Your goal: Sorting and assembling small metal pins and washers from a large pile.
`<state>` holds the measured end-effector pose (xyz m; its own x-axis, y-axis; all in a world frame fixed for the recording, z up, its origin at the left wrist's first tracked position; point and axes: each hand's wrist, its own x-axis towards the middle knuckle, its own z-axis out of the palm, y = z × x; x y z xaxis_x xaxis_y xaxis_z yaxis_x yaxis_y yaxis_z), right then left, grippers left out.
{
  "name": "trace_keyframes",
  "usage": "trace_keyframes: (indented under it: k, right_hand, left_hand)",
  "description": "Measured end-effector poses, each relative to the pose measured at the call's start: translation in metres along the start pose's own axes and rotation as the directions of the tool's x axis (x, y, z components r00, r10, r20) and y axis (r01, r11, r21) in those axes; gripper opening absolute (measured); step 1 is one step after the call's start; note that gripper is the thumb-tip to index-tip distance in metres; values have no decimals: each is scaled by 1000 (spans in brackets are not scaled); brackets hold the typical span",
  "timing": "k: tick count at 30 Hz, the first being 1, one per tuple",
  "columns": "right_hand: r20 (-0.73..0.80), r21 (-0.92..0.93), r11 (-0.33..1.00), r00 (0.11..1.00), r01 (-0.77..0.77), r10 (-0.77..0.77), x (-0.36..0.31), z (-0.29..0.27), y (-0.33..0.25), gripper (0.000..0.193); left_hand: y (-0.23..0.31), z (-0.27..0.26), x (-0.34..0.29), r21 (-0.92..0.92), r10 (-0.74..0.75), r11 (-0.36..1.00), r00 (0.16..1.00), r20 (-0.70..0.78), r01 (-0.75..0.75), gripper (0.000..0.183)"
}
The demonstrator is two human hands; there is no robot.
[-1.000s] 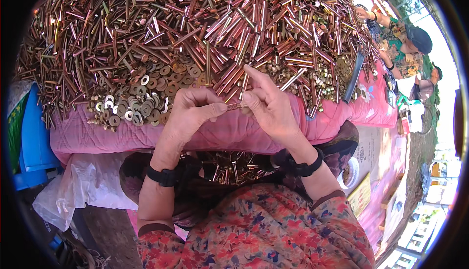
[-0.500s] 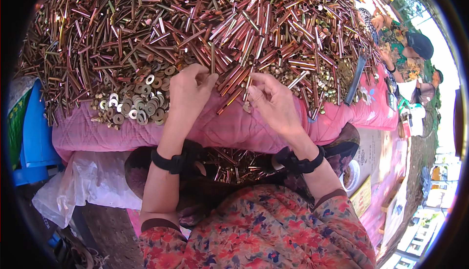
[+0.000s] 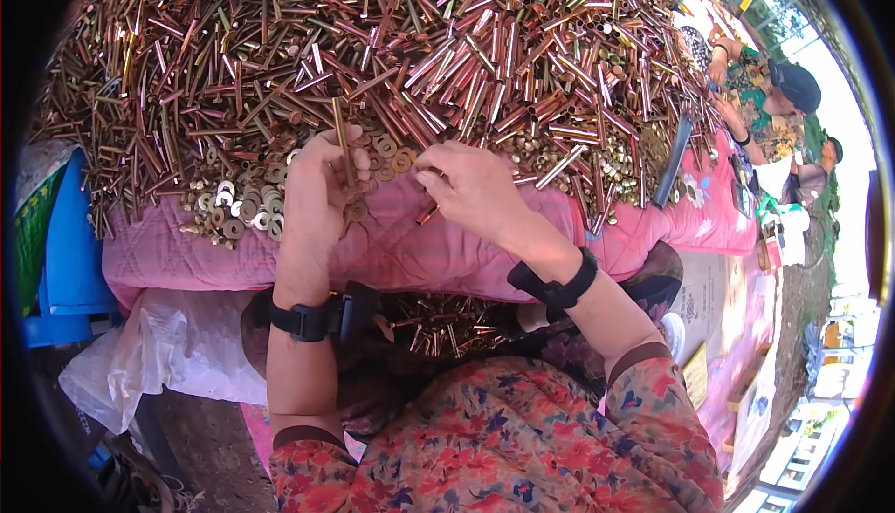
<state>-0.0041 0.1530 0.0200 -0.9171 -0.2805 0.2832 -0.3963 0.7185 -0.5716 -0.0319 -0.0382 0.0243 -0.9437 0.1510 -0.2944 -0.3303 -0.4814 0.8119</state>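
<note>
My left hand [image 3: 317,191] is closed around a slim brass-coloured metal rod [image 3: 339,131], which stands up nearly vertical from the fingers. Whether the rod is hollow cannot be made out. My right hand [image 3: 474,189] has its thumb and fingertips drawn together just beside a flat ring washer [image 3: 404,160]. What those fingertips pinch, if anything, is hidden. Between both hands lie several loose brass-coloured washers [image 3: 383,146]. More washers [image 3: 247,205] are heaped to the left of my left hand. Behind them spreads a big pile of metal tubes and rods [image 3: 457,56].
A pink quilted cloth [image 3: 205,257] covers the near edge under the pile. Small nuts [image 3: 611,164] lie at the right, near a dark flat bar [image 3: 675,161]. More metal pieces [image 3: 443,322] sit below the edge. A blue container [image 3: 70,243] stands left; other people [image 3: 788,108] are far right.
My left hand has moved left with the upright rod, uncovering washers between the hands. My right hand has moved left, toward those washers, and its fingers have drawn together.
</note>
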Motion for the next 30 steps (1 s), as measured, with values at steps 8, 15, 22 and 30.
trace_keyframes:
  k: [8, 15, 22, 30]
  right_hand:
    - [81, -359, 920, 987, 158, -138, 29, 34, 9, 10]
    - [-192, 194, 975, 971, -104, 142, 21, 9, -5, 11]
    - [-259, 390, 920, 954, -37, 149, -2, 8, -8, 19]
    - [-284, 6, 982, 942, 188, -178, -22, 5, 2, 21]
  left_hand:
    - [2, -6, -9, 55, 68, 997, 988, -142, -60, 26]
    - [-13, -1, -17, 178, 34, 983, 999, 2, -34, 15]
    - [-23, 5, -15, 102, -53, 994, 992, 117, 41, 13]
    - [-24, 6, -13, 12, -56, 998, 996, 69, 56, 12]
